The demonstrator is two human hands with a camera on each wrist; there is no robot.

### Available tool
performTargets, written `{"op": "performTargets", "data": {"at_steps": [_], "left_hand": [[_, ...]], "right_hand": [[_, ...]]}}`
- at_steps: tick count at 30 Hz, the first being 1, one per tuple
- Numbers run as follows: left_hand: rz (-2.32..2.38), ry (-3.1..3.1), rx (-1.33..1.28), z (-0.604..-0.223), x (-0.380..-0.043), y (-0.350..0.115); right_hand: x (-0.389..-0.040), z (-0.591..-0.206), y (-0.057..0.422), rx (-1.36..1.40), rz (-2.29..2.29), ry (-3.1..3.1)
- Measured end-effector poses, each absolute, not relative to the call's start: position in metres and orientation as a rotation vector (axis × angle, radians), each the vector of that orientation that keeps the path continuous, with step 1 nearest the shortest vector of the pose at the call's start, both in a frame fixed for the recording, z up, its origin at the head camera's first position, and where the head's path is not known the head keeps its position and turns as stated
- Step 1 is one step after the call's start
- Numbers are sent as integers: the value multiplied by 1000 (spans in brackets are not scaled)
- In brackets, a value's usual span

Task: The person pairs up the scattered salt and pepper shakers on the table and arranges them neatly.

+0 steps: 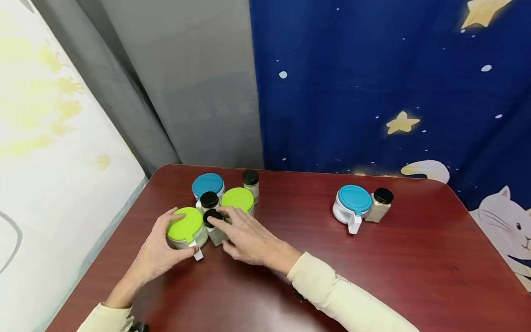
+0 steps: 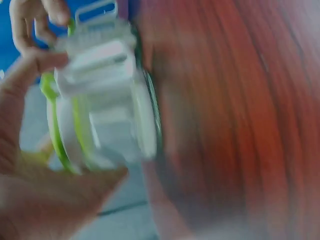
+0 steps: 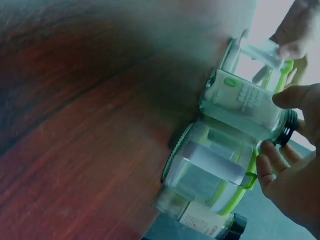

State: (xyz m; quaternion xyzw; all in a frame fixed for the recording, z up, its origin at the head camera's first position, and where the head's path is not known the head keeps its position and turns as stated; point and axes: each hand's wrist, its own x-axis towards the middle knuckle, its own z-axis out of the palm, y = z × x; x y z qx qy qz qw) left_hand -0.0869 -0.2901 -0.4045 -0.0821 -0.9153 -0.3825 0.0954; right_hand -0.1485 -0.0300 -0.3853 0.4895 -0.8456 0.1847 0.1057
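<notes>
My left hand [image 1: 159, 246] grips a seasoning jar with a green lid [image 1: 185, 224], fingers around its far left side and thumb by the white handle [image 2: 95, 70]. Beside it stands a square clear shaker jar with a black cap [image 1: 216, 236], holding pale contents. The right hand [image 1: 253, 240] holds this shaker near its top, index finger at the cap; its label [image 3: 245, 95] shows in the right wrist view. A second green-lidded jar [image 1: 238, 198] is close behind the right fingers. Another black-capped shaker [image 1: 209, 199] stands just behind the held one.
Behind the hands are a blue-lidded jar [image 1: 207, 183] and a black-capped shaker [image 1: 250, 184], part of the tight cluster. On the right stand another blue-lidded jar [image 1: 352, 200] and a black-capped shaker [image 1: 378, 207], side by side. The red-brown table [image 1: 298, 267] ends at curtains behind.
</notes>
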Motion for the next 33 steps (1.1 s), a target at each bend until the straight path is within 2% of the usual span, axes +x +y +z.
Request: {"op": "performTargets", "data": {"at_steps": [8, 23, 33], "left_hand": [[-1466, -2735, -492, -410, -88, -308], [-1794, -2727, -616, -416, -90, -310], [-1564, -2805, -618, -417, -94, -307]], "right_hand": [[-153, -394, -32, 1347, 780, -2420], [-142, -403, -26, 1369, 839, -2525], [-139, -414, -23, 1313, 934, -2597]]}}
